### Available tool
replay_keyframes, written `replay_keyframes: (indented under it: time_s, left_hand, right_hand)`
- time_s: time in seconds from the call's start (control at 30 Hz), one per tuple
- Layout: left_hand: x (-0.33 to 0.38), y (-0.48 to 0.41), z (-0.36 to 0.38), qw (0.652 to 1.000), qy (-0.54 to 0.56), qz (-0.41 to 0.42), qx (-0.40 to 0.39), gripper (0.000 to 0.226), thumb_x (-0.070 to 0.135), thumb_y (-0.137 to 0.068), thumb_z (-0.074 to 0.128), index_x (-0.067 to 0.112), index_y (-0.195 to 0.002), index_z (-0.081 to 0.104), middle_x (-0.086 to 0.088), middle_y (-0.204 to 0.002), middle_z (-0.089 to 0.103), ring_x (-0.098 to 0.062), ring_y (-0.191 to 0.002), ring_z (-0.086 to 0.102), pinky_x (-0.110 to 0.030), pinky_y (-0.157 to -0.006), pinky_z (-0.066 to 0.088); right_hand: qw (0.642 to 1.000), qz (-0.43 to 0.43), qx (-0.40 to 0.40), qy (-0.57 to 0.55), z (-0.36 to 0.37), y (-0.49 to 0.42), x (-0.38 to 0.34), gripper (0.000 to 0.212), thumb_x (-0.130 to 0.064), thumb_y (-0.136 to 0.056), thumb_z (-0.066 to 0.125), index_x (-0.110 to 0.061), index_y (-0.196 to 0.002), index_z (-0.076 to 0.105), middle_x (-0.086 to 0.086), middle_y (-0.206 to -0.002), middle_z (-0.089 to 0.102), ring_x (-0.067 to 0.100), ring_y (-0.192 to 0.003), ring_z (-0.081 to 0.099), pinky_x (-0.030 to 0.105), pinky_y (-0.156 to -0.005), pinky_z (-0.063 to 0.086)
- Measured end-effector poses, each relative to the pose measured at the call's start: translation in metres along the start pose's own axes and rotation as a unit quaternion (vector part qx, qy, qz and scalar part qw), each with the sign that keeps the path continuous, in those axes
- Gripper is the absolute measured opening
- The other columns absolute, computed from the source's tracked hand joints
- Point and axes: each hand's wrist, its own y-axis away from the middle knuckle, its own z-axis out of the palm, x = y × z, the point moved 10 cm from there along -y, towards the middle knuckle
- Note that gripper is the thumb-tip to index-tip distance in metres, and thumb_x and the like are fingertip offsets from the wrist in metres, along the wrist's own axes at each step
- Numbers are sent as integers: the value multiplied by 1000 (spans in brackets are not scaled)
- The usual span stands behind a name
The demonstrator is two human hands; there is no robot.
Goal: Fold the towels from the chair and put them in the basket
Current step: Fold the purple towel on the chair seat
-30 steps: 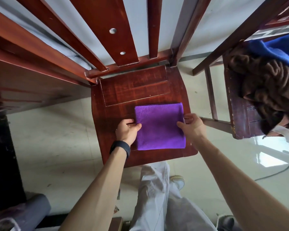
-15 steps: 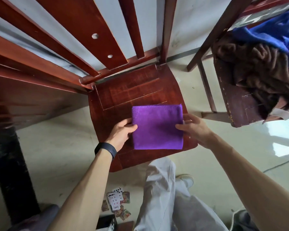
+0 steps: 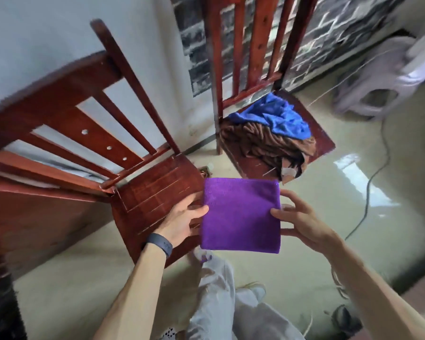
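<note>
The purple towel (image 3: pixel 241 214), folded square, has come up off the seat of the near chair (image 3: pixel 157 192), where it lay flat a moment ago. It is now held level in the air past the seat's right edge, mostly above the floor. The left hand (image 3: pixel 182 222), with a dark wristband (image 3: pixel 160 244) behind it, pinches the towel's left edge, thumb on top. The right hand (image 3: pixel 302 222) grips the right edge the same way, its fingers spread beneath.

Just beyond the towel's far edge stands a second chair (image 3: pixel 324 143), piled with a crumpled blue towel (image 3: pixel 275 116) lying on a brown towel (image 3: pixel 263 143). Below the towel are the person's pale trouser legs (image 3: pixel 219 290). A cable (image 3: pixel 368 192) trails over the glossy floor to the right, and a white plastic stool (image 3: pixel 383 77) stands well apart by the wall.
</note>
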Motion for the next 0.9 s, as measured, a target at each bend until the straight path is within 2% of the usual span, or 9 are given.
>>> replay_keyframes:
  time_s: [0.13, 0.2, 0.27, 0.37, 0.43, 0.5, 0.67, 0.8, 0.9]
  left_hand:
    - [80, 47, 107, 995, -57, 54, -64, 38, 8, -92, 63, 24, -126, 61, -3, -100, 70, -21, -79, 66, -32, -65, 51]
    - [118, 71, 165, 988, -86, 81, -96, 37, 7, -91, 63, 25, -123, 61, -1, -96, 70, -17, -74, 66, -31, -64, 51]
    - [151, 94, 220, 980, -110, 108, -123, 34, 6, -91, 63, 28, -117, 63, 1, -92, 70, -16, -73, 67, -32, -68, 53]
    - [193, 130, 311, 963, -148, 141, -174, 35, 8, -91, 65, 27, -120, 63, -3, -97, 70, -23, -82, 66, -38, -72, 52]
    - [214, 151, 370, 947, -176, 165, -212, 34, 7, -92, 63, 26, -121, 63, -6, -101, 70, -26, -87, 66, -42, -74, 55]
    - [234, 168, 424, 931, -198, 189, -241, 35, 5, -93, 61, 25, -122, 62, -10, -103, 69, -26, -89, 68, -49, -79, 55]
    - [281, 192, 553, 893, -230, 241, -304, 35, 4, -93, 59, 25, -122, 62, -2, -92, 72, -22, -86, 69, -54, -82, 56]
    - [319, 191, 647, 863, -250, 270, -345, 37, 4, -93, 60, 21, -126, 60, -8, -103, 69, -24, -94, 68, -61, -89, 53]
    - [349, 173, 711, 849, -262, 279, -365, 39, 5, -91, 62, 22, -126, 60, -11, -109, 68, -27, -100, 67, -64, -90, 51]
  right_hand:
    - [992, -103, 61, -36, -62, 109, -71, 40, -2, -88, 69, -34, -112, 67, 11, -98, 66, 24, -94, 68, 47, -78, 61]
    - [983, -150, 90, -57, -92, 167, -100, 42, 0, -88, 68, -38, -106, 69, 8, -93, 64, 21, -93, 67, 43, -72, 61]
    - [971, -194, 117, -73, -122, 221, -123, 41, 0, -88, 67, -36, -109, 68, 14, -98, 61, 22, -94, 67, 45, -73, 61]
    - [949, -255, 165, -88, -174, 304, -151, 42, 0, -89, 67, -30, -118, 64, 23, -107, 65, 25, -96, 70, 46, -73, 61]
    - [931, -293, 196, -93, -206, 350, -166, 42, -1, -90, 67, -28, -122, 63, 20, -113, 69, 28, -98, 71, 48, -74, 61]
    - [913, -327, 224, -93, -237, 389, -180, 43, -2, -91, 66, -28, -124, 62, 17, -112, 71, 32, -102, 71, 56, -79, 60]
    - [864, -394, 287, -126, -316, 458, -217, 46, -6, -86, 70, -27, -126, 61, 18, -110, 72, 38, -98, 72, 54, -73, 61]
    - [830, -426, 330, -141, -381, 491, -255, 57, -22, -68, 79, -29, -122, 64, 19, -112, 72, 32, -99, 72, 48, -70, 61]
    - [807, -449, 360, -134, -433, 502, -287, 45, -9, -83, 73, -28, -123, 63, 20, -115, 70, 30, -99, 72, 47, -71, 62]
